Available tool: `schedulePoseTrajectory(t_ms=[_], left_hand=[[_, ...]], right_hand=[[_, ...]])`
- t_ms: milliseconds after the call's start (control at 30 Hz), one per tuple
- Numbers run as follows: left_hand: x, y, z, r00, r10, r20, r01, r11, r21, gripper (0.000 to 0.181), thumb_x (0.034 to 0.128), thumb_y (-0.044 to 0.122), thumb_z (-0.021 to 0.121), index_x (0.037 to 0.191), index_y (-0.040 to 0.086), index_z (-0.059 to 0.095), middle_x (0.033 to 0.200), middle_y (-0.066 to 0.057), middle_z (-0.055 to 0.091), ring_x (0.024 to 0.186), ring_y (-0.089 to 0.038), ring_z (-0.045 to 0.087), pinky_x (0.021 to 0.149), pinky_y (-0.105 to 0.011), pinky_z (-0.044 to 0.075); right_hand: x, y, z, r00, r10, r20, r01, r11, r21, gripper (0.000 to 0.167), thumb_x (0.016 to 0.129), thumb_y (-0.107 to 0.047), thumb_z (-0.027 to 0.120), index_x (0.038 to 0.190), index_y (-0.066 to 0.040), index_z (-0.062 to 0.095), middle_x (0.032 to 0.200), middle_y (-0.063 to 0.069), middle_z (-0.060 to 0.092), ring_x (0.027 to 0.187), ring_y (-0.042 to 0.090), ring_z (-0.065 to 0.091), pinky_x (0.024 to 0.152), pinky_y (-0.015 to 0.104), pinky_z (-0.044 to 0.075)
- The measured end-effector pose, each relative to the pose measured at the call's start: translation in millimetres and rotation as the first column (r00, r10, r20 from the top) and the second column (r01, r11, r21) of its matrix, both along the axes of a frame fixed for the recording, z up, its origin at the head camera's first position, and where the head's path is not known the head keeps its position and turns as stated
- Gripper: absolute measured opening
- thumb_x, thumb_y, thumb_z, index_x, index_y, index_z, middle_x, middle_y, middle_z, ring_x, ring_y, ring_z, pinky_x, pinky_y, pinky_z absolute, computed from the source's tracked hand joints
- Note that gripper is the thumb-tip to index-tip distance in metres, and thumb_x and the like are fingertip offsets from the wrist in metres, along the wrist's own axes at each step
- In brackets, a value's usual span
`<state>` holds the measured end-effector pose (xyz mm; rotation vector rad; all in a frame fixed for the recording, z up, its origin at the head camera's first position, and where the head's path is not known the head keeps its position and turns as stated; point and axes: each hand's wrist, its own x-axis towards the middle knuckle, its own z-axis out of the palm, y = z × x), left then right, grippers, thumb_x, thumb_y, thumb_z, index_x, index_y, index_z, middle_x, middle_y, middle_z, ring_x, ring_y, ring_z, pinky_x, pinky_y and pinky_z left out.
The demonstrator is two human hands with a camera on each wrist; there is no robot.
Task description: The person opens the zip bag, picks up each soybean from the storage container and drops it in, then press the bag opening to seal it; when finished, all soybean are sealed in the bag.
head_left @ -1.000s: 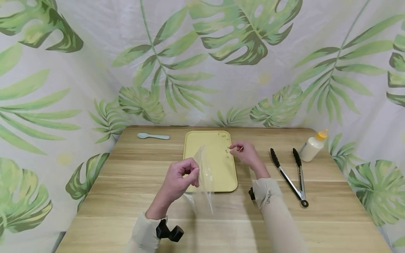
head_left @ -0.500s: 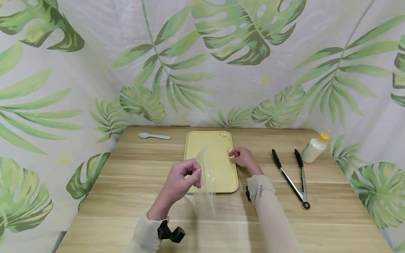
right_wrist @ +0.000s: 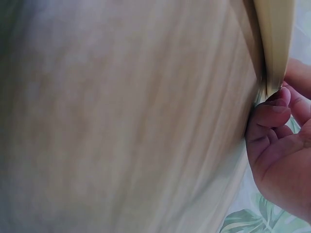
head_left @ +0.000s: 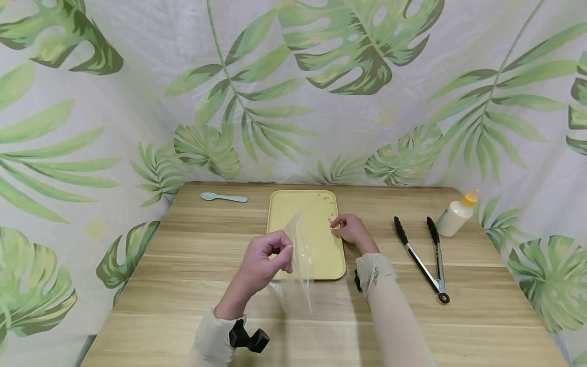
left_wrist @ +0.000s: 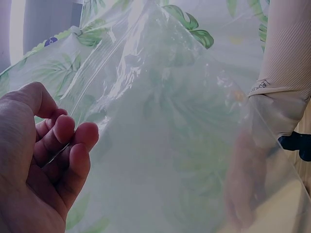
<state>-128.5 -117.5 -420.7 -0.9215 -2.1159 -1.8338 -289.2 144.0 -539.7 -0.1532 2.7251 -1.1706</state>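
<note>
Before you and at both sides hangs a pale backdrop [head_left: 335,127], printed with big green leaves (a little creased). Your table [head_left: 169,290] is wood-grained with rounded far corners; a bright upright strip [left_wrist: 16,31] shows upper left in the left wrist view.

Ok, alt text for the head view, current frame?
A person's left grip holds clear plastic film in front of a yellow tray; the right grip is at the tray's right edge, near small bits on it. On the wooden table: a pale blue spoon to the left, open tongs and an orange-capped bottle to the right.
</note>
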Motion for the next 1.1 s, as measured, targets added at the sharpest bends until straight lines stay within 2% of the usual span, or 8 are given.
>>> schedulePoseTrajectory(t_ms=[233, 533, 867, 1100], left_hand=[[0.1, 0.6, -0.4, 1.000, 0.000, 0.006, 0.000, 1.000, 0.001, 0.021, 0.0945, -0.008, 0.057, 0.076, 0.003, 0.059, 0.055, -0.010, 0.057, 0.049, -0.016, 0.063, 0.050, -0.028, 0.055], [0.9, 0.4, 1.1, 1.000, 0.017, 0.022, -0.017, 1.000, -0.014, 0.024, 0.0940, -0.008, 0.058, 0.076, 0.008, 0.058, 0.054, -0.008, 0.057, 0.051, -0.009, 0.063, 0.050, -0.028, 0.054], [0.7, 0.0, 1.1, 1.000, 0.010, 0.012, -0.010, 1.000, -0.010, 0.022, 0.0942, -0.007, 0.057, 0.076, 0.004, 0.059, 0.055, -0.010, 0.057, 0.049, -0.015, 0.063, 0.049, -0.028, 0.054], [1.1, -0.7, 2.1, 0.999, 0.018, 0.026, -0.018, 1.000, -0.023, 0.023, 0.0944, -0.007, 0.058, 0.076, 0.007, 0.058, 0.055, -0.009, 0.057, 0.050, -0.013, 0.063, 0.050, -0.029, 0.055]], right_hand=[[1.5, 0.3, 0.9, 1.000, 0.013, -0.007, -0.013, 1.000, 0.015, 0.010, 0.089, -0.009, 0.075, 0.096, -0.003, 0.074, 0.073, -0.001, 0.047, 0.070, 0.016, 0.045, 0.066, 0.028, 0.036], [2.9, -1.5, 3.9, 1.000, 0.015, 0.004, -0.015, 1.000, 0.027, 0.007, 0.091, -0.009, 0.074, 0.096, -0.004, 0.073, 0.073, -0.001, 0.046, 0.069, 0.015, 0.044, 0.065, 0.027, 0.036], [3.9, -0.8, 3.8, 0.999, 0.031, 0.029, -0.032, 0.999, 0.027, 0.009, 0.093, -0.011, 0.074, 0.097, -0.004, 0.072, 0.075, -0.001, 0.046, 0.071, 0.016, 0.044, 0.067, 0.027, 0.036], [6.3, 1.9, 8.1, 0.999, 0.045, 0.022, -0.045, 0.999, 0.000, 0.011, 0.093, -0.011, 0.074, 0.098, -0.001, 0.073, 0.075, 0.000, 0.049, 0.072, 0.015, 0.047, 0.068, 0.026, 0.038]])
